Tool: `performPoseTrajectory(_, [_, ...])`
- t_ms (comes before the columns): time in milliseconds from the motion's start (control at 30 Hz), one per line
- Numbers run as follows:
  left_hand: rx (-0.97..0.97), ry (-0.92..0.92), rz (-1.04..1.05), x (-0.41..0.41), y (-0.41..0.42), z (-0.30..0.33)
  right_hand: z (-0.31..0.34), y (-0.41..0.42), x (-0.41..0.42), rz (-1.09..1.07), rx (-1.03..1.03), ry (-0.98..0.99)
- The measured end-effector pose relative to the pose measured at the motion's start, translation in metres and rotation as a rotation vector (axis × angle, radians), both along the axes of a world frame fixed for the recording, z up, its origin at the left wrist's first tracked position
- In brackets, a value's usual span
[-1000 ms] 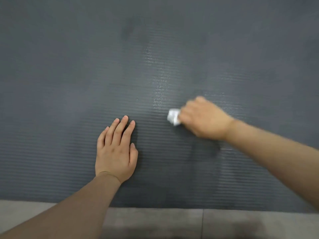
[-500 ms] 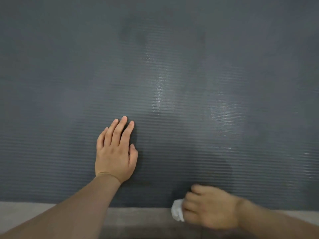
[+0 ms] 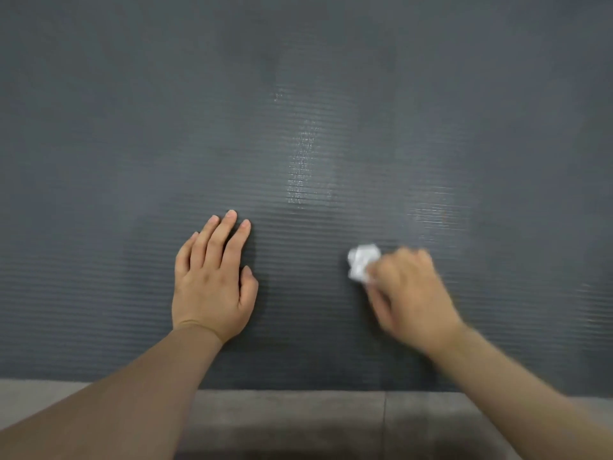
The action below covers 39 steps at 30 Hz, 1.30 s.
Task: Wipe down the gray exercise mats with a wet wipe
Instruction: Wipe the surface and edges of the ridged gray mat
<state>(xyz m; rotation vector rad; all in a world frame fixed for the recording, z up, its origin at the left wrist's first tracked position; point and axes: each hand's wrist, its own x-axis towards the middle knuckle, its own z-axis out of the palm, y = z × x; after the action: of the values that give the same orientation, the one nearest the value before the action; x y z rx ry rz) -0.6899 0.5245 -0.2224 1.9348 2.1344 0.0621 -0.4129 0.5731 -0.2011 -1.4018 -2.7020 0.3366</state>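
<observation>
I see my left hand (image 3: pixel 212 280) lying flat with straight fingers on the gray mat (image 3: pixel 132 144), while my right hand (image 3: pixel 406 297) (blurred) clutches the balled wet wipe (image 3: pixel 361 262) against the mat just beside it.

Two hands are showing — the left hand (image 3: pixel 212 283) and the right hand (image 3: pixel 409 298) — along with one gray mat (image 3: pixel 331 94), one crumpled white wipe (image 3: pixel 361 262) and two floor tiles (image 3: pixel 292 423) meeting at a seam.
</observation>
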Motion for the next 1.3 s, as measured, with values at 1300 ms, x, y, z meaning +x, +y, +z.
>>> performPoseTrajectory(1300, [0.040,-0.017,0.017,0.001,0.000,0.002,-0.004,0.097,0.049,-0.751,0.112,-0.081])
